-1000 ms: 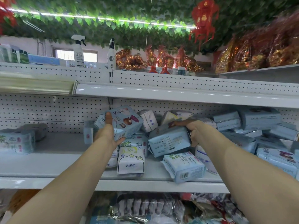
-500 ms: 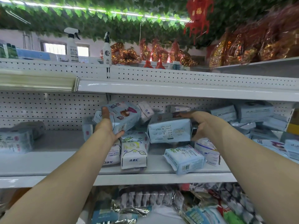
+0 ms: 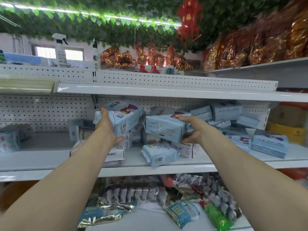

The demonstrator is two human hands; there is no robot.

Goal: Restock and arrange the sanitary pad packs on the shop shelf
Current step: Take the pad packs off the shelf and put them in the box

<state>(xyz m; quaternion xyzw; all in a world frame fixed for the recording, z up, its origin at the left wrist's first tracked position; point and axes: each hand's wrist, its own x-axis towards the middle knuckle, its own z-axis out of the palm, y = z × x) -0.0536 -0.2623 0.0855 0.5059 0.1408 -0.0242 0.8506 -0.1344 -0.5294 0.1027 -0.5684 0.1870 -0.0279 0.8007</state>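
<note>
My left hand (image 3: 106,126) grips a light blue pad pack with a cartoon figure (image 3: 124,115), held tilted above the white middle shelf (image 3: 41,157). My right hand (image 3: 191,129) grips a second light blue pad pack (image 3: 164,126) by its right end, fingers over the top and thumb underneath. Both packs are raised above a loose heap of packs, among them a white ABC pack (image 3: 115,155) and a pale blue pack lying at the shelf's front edge (image 3: 159,154). More blue packs (image 3: 225,111) are stacked at the right.
The shelf board above (image 3: 166,92) hangs close over both held packs. A few packs (image 3: 10,140) stand at the shelf's far left, bare shelf beside them. Spray bottles (image 3: 60,50) and red-gold wrapped goods (image 3: 120,59) sit on top; snack bags (image 3: 133,192) fill the lower shelf.
Both hands have lifted their packs higher off the heap. The right-hand pack has tilted and moved a little left, toward the left-hand pack.
</note>
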